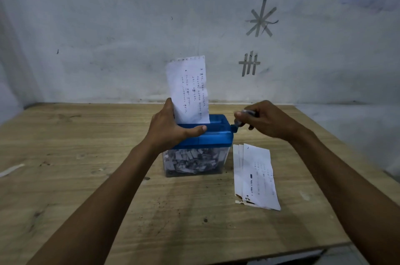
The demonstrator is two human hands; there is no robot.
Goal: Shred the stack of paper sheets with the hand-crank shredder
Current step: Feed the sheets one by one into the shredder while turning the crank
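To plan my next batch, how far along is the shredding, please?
Done: paper shreds in the clear plastic bin. In hand: a written white sheet stands in the blue shredder top, left hand steadying, right hand gripping the crank. Left: the white sheet stack beside it.

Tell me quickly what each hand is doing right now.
Left hand: grips the blue shredder top, beside the upright sheet.
Right hand: pinches the crank handle.

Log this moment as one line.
left hand grips shredder | right hand grips crank | sheet upright in shredder | stack on table
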